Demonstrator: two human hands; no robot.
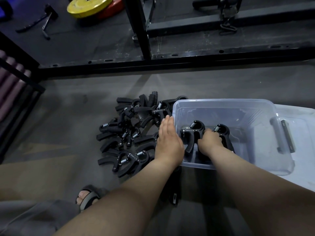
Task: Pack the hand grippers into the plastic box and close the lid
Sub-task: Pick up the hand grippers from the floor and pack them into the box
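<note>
The clear plastic box stood open on the grey floor at the right centre of the frame. Its lid lay flat beside and partly beneath it, at the right edge. 2 black hand grippers were inside the box, side by side near its lower left corner, their springs towards the top of the frame.

The right hand reached over the box's near wall. Its fingers were curled round the handles of the right-hand gripper. The left-hand gripper lay just beside that hand, and whether the hand touched it could not be told.

The left hand was outside the box with its fingers straight and together, lying flat against the box's left wall and holding nothing. Just left of it, at the centre of the frame, the loose pile of hand grippers lay on the floor, touching the box's upper left corner.

A foot in a sandal showed at the lower left. A black metal rack frame crossed the upper part of the frame. A yellow weight plate lay at the upper left, overlapping a red plate.
</note>
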